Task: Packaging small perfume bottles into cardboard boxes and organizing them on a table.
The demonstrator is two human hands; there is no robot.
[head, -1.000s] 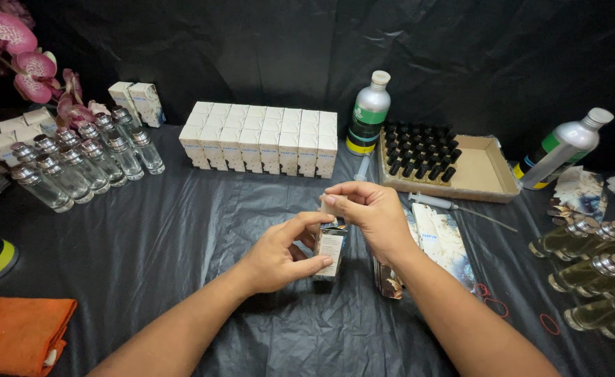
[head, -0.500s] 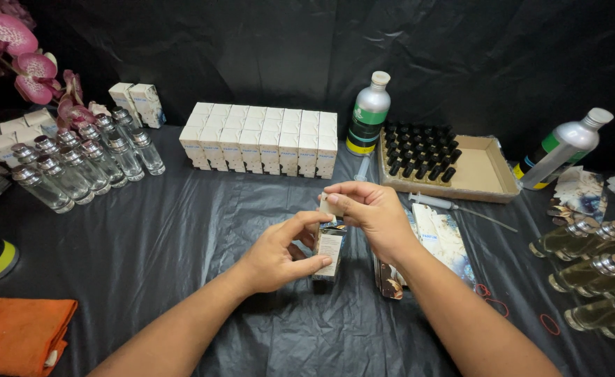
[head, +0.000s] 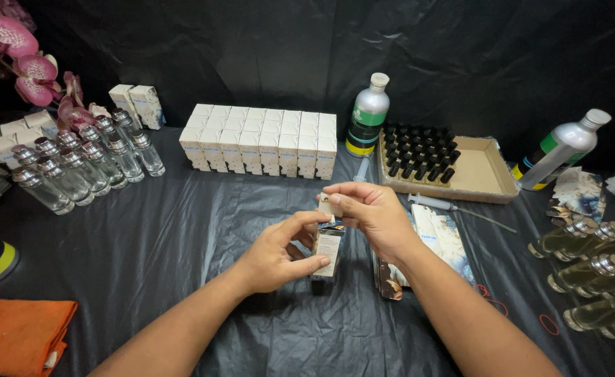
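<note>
A small white carton (head: 327, 246) with a dark patterned panel stands upright on the black plastic sheet (head: 181, 244) in front of me. My left hand (head: 277, 253) grips its side, thumb and fingers wrapped round the body. My right hand (head: 373, 215) pinches the carton's top flap (head: 330, 207) from above. A stack of flat, unfolded cartons (head: 441, 241) lies just right of my right hand.
A block of closed white cartons (head: 262, 142) stands at the back. Empty glass bottles (head: 77, 164) sit back left, filled ones (head: 594, 269) lie at right. A cardboard tray (head: 485, 171) holds black caps; a syringe (head: 454, 207), two tall bottles (head: 366, 116), an orange cloth (head: 14, 335) surround.
Hardly anything differs. My right hand's fingers have shifted slightly on the carton's top flap; the left hand keeps its hold.
</note>
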